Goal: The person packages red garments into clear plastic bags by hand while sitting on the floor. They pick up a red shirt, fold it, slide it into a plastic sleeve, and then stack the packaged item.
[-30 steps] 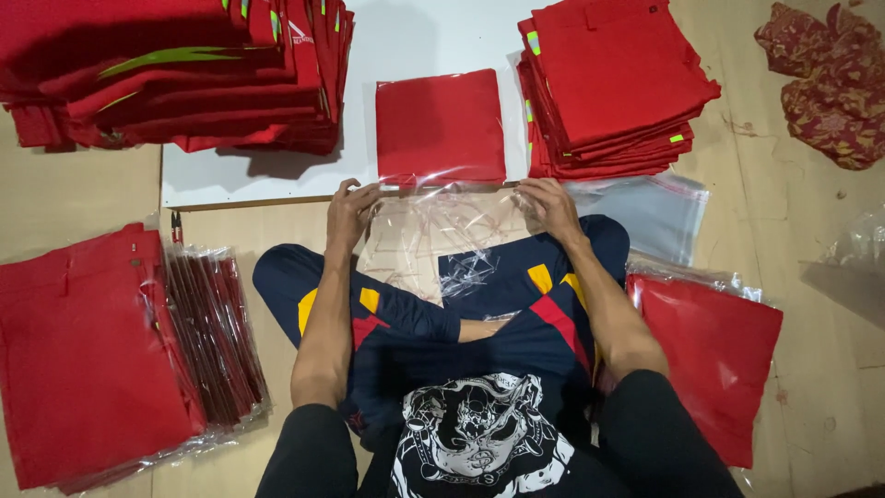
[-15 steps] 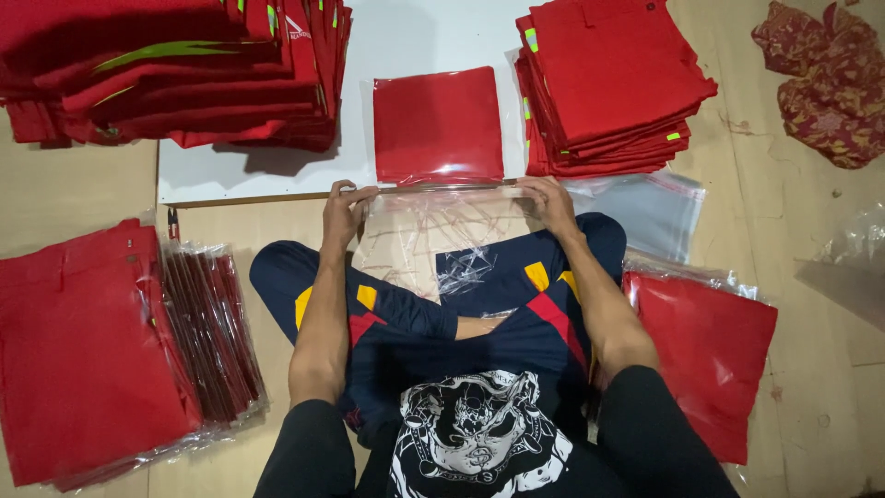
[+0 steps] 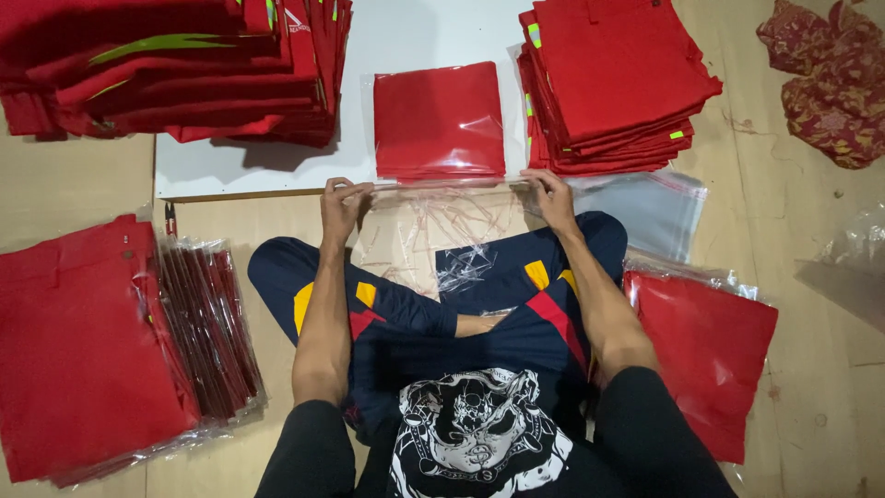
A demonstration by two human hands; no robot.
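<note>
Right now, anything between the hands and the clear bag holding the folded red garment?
Nothing visible. The left hand and right hand already pinch the near edge of the clear bag, one at each corner, with the folded red garment inside it on the white board.

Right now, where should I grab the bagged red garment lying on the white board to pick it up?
Take the bagged red garment by its near edge, coming from your side: the loose clear flap there lies flat between your left hand and right hand.
</note>
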